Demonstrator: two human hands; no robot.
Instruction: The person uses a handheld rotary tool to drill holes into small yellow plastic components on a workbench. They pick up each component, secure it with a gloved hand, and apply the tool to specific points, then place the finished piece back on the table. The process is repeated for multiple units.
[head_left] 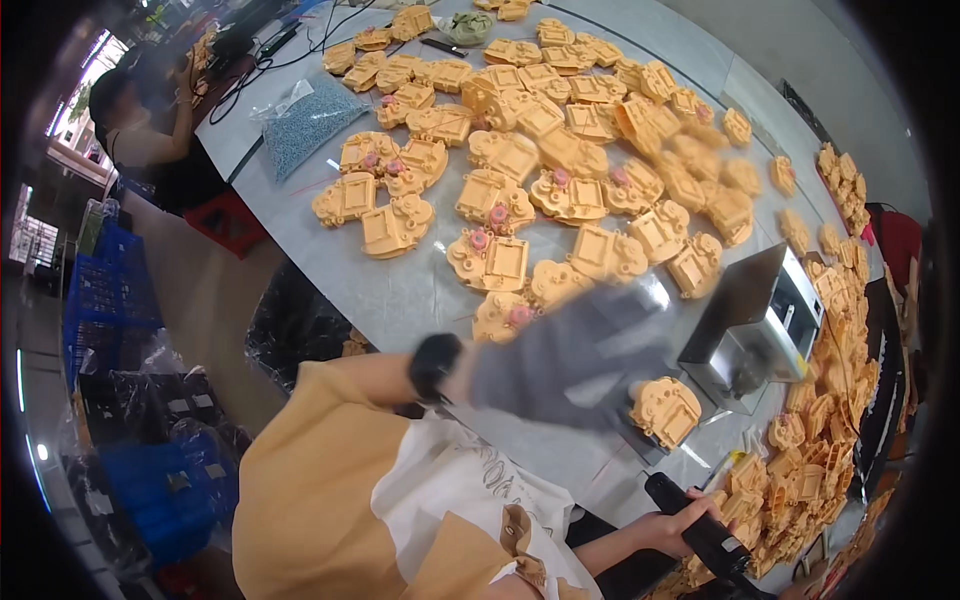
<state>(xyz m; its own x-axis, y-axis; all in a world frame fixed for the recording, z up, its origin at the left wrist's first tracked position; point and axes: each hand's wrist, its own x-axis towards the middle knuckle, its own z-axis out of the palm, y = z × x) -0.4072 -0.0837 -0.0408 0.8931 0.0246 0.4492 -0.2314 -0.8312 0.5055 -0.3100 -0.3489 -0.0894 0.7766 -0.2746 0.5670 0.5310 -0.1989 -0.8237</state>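
Your right hand (682, 528) grips a black power screwdriver (718, 545); your gloved left hand (590, 360), blurred, is near an orange casing (665, 412), its grip unclear.

Blur smears the gloved left hand (592, 352) and some orange parts (697, 158) beyond it
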